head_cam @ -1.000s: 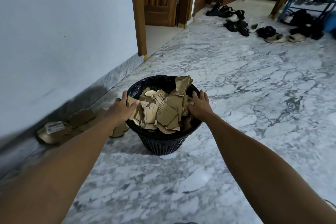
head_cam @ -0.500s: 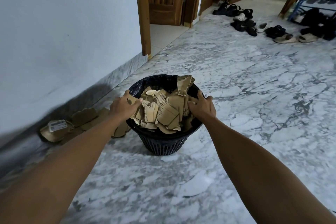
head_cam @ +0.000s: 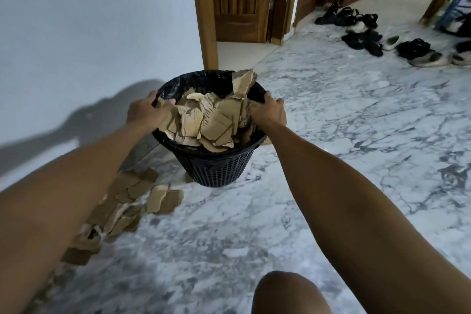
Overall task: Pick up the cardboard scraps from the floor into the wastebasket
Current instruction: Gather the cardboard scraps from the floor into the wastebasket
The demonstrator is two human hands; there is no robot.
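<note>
Fingers of both hands grip the upright wastebasket (head_cam: 216, 168) rim; scraps (head_cam: 204, 122) heaped inside.

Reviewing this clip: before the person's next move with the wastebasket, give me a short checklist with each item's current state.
1. Left hand grips the rim of the wastebasket: ok.
2. Right hand grips the rim: ok.
3. Room left in the basket: not ok, cardboard in the basket heaps above the rim.
4. Floor cleared: not ok, cardboard scraps on the floor remain.
5. Basket lifted off the floor: cannot tell.
</note>
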